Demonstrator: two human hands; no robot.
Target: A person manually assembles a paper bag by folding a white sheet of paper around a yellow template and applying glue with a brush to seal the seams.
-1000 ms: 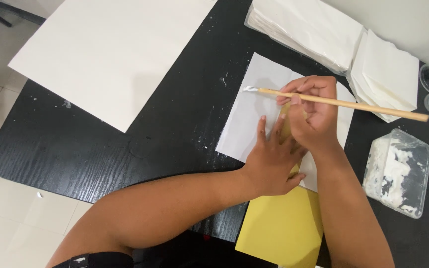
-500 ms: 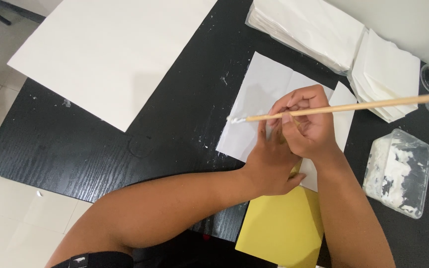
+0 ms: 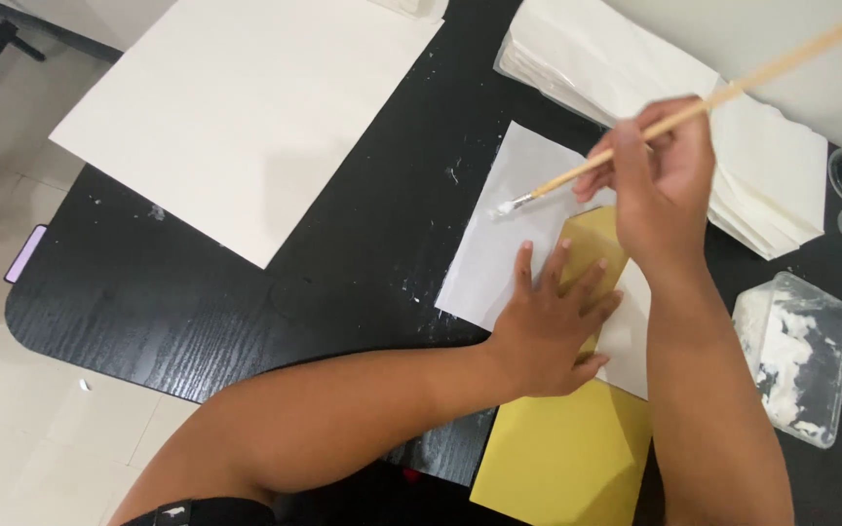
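While the left hand (image 3: pixel 553 326) lies flat with spread fingers on the yellow paper (image 3: pixel 592 248), pinning it to the white sheet (image 3: pixel 509 244) beneath, the right hand (image 3: pixel 660 190) hovers just above and beyond it, fingers closed around a thin wooden brush (image 3: pixel 694 109). The brush's long axis slants from upper right down to lower left, its white-loaded tip (image 3: pixel 504 207) over the white sheet, just left of the yellow paper's upper edge. The paste tub (image 3: pixel 796 365) sits well to the right on the black table (image 3: pixel 246 312), nearer the right hand.
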